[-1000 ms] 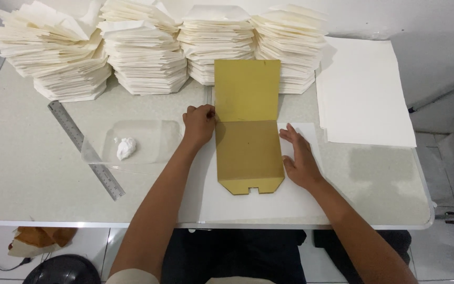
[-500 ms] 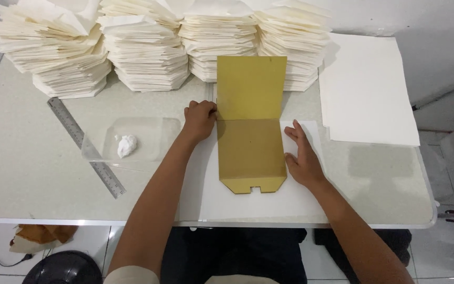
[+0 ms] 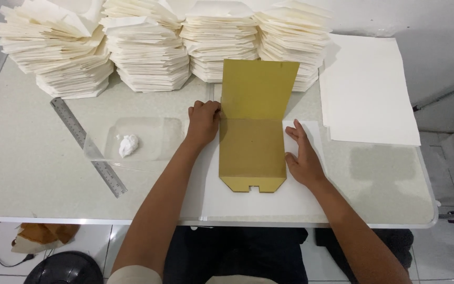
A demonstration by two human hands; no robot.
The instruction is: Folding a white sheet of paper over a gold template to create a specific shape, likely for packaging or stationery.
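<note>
Frame centre: our left hand (image 3: 203,122) curled, knuckles bracing gold card template (image 3: 253,142); right hand (image 3: 303,156) open flat, pinning white sheet (image 3: 300,197) to bench (image 3: 32,173).

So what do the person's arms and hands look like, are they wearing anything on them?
Both arms are bare from the hands up past the elbows. The left hand and right hand have no gloves, rings or watch that can be seen. Only a pale, cream-coloured sleeve edge shows at the top of the left arm.
</note>
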